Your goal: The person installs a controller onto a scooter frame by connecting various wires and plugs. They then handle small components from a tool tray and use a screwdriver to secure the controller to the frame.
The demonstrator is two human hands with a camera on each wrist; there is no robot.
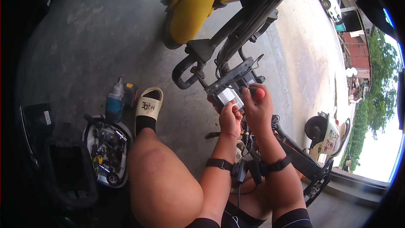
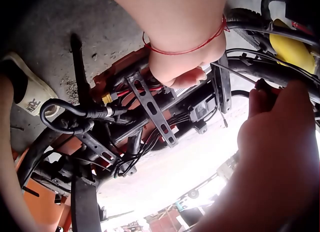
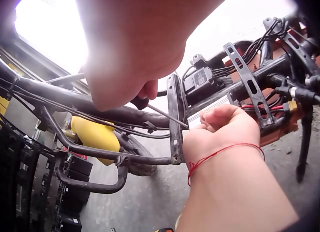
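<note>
In the head view the right hand grips a screwdriver with a red-ended handle. Its thin shaft reaches a slotted metal bracket on the black frame in the right wrist view. The left hand is at the bracket's other side, beside a silver labelled box, fingers curled; whether they pinch something small is hidden. In the left wrist view the left hand lies over the frame near the shaft tip, and the right hand holds the handle.
A blue cordless tool stands by a tray of sockets and tools on the floor at left. A yellow fender is beyond the frame. Cables run along the tubes. A scooter is parked at right.
</note>
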